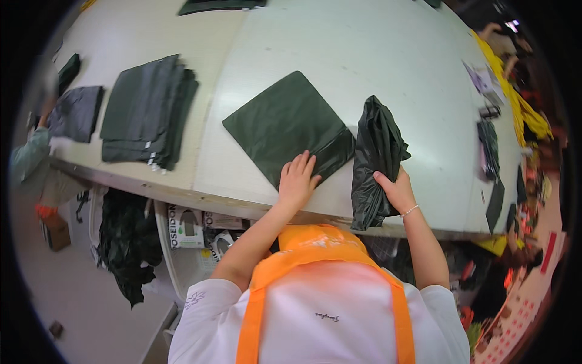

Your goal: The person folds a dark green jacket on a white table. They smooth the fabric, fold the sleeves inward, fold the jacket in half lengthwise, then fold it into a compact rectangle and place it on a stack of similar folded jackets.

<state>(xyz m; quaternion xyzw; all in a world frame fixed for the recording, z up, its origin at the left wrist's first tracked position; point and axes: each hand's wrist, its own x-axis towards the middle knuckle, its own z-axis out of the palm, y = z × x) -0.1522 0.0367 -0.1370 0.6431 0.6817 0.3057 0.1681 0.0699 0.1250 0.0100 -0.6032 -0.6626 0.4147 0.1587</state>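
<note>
A dark green folded sheet (pixel 290 127), flat and almost square, lies turned cornerwise on the white table in front of me. My left hand (pixel 297 179) rests on its near edge with the fingers spread. To the right, my right hand (pixel 397 193) grips a crumpled dark green sheet (pixel 374 161), thumb on top and the fingers mostly hidden behind it. This bunched piece is shiny, like thin plastic or coated cloth, and its lower end reaches the table's front edge.
On the left stands a stack of folded dark sheets (pixel 140 109), with another folded dark piece (pixel 77 112) beyond it near a person's sleeve (pixel 31 155). Below the table edge are a white bin (pixel 167 255) and hanging dark material (pixel 124 242). Yellow cloth (pixel 512 91) lines the right side.
</note>
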